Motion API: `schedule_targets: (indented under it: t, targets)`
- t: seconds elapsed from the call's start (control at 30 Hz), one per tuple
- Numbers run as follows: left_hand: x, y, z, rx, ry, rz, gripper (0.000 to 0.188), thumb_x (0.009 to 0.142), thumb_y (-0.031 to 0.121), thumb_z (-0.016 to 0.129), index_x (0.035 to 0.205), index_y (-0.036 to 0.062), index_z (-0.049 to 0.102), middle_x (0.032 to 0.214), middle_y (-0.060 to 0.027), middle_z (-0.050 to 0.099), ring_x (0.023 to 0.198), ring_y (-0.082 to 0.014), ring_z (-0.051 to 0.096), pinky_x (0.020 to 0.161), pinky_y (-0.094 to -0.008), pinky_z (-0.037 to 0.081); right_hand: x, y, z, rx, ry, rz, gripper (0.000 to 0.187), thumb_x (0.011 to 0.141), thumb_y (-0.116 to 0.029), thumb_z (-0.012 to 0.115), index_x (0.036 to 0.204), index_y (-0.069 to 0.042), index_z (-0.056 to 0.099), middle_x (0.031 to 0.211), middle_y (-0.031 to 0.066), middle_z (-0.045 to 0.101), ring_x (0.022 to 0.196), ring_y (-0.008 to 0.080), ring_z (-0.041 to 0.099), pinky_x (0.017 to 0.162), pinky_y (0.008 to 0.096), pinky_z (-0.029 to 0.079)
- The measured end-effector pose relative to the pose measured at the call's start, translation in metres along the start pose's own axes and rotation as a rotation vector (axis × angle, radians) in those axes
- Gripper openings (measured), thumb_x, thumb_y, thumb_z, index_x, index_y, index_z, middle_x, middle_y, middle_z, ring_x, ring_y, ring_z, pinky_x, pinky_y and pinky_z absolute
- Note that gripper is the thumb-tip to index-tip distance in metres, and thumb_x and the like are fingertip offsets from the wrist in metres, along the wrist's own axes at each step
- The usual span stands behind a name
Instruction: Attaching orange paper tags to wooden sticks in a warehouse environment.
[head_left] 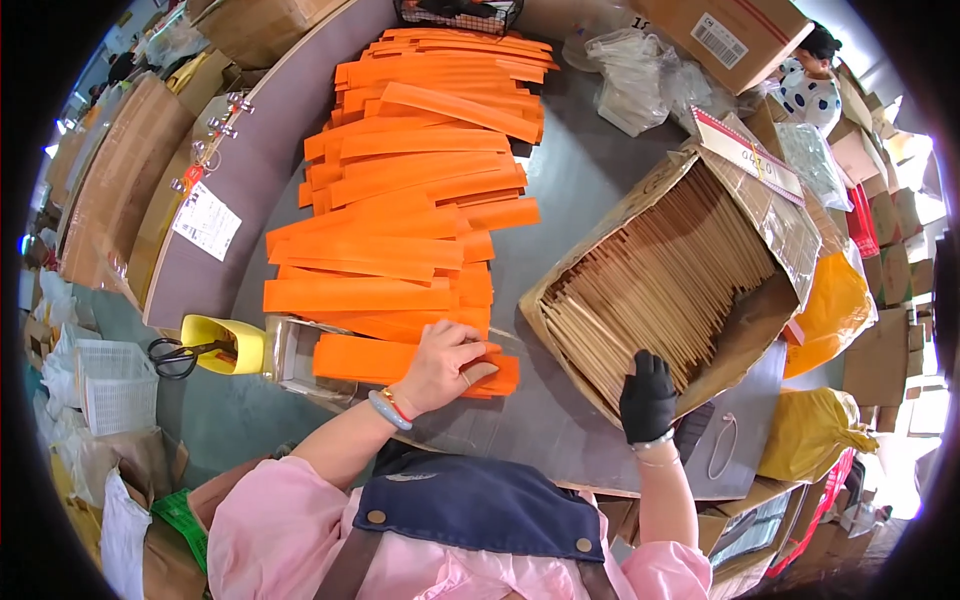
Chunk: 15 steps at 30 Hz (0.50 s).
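My left hand rests at the near end of a pile of flat orange strips. Its bent fingers and thumb close over the end of the nearest strips. A black fingerless glove covers my right hand, at the near edge of an open cardboard box. Its fingers are drawn together over the box's contents; what they hold, if anything, is hidden. Thin wooden sticks lie side by side in rows inside the tilted box.
Left of the strips stand a clear plastic holder and a yellow cup with black-handled scissors. Clear plastic bags and another carton are at the far right. A grey raised panel borders the table's left side.
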<state>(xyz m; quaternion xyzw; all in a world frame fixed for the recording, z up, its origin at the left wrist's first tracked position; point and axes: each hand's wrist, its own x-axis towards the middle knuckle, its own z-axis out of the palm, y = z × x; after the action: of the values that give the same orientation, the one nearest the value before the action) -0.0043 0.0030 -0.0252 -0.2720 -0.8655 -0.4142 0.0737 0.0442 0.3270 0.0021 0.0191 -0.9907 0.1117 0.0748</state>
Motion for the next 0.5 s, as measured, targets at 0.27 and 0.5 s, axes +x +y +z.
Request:
schedule_targets:
  t: [0.27, 0.5]
  targets:
    - [-0.004, -0.008, -0.003, -0.095, -0.123, 0.026, 0.019, 0.073, 0.019, 0.08, 0.084, 0.0129, 0.066, 0.086, 0.001, 0.062, 0.084, -0.0219, 0.054, 0.078, -0.0367, 0.036, -0.024, -0.027, -0.045, 0.256, -0.086, -0.148, 0.009, 0.088, -0.01, 0.062, 0.096, -0.008, 0.066, 0.075, 0.0158, 0.057, 0.069, 0.0381, 0.058, 0.061, 0.047, 0.044]
    - [-0.004, -0.008, -0.008, -0.157, -0.13, 0.017, 0.012, 0.076, 0.012, 0.076, 0.083, 0.0113, 0.066, 0.088, 0.0012, 0.063, 0.085, -0.0213, 0.055, 0.08, -0.0359, 0.036, -0.026, -0.031, -0.045, 0.246, -0.178, -0.185, 0.012, 0.088, -0.011, 0.064, 0.1, -0.009, 0.068, 0.073, 0.0134, 0.058, 0.068, 0.0357, 0.059, 0.059, 0.0444, 0.046]
